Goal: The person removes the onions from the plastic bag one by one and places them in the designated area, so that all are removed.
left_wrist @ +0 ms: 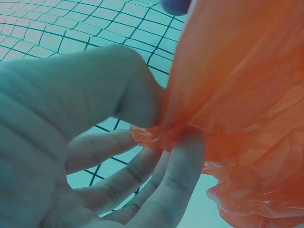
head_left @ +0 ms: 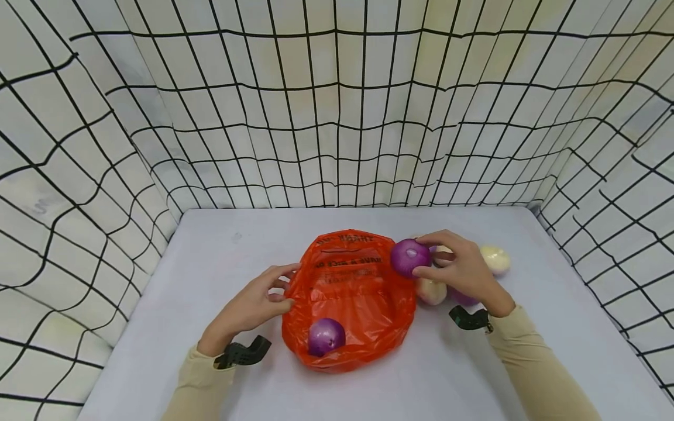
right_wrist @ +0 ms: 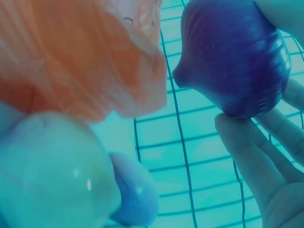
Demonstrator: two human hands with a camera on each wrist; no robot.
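Observation:
An orange-red plastic bag (head_left: 363, 316) lies with its mouth spread wide on the white table, black print on its inner side. Inside it, near the front edge, sits a purple onion (head_left: 326, 337). My left hand (head_left: 258, 301) pinches the bag's left rim between thumb and fingers, as the left wrist view shows of the bag (left_wrist: 237, 95). At the bag's right rim my right hand (head_left: 463, 266) holds another purple onion (head_left: 410, 258) by thumb and fingertips. The right wrist view shows that onion (right_wrist: 232, 57) raised, its pointed end toward the bag.
Right of the bag, partly under my right hand, lie several pale and purple onions, among them a pale one (head_left: 495, 260), another pale one (head_left: 432, 291) and a purple one (head_left: 463, 296). Black netting (head_left: 337, 123) over white walls encloses the white table (head_left: 226, 245).

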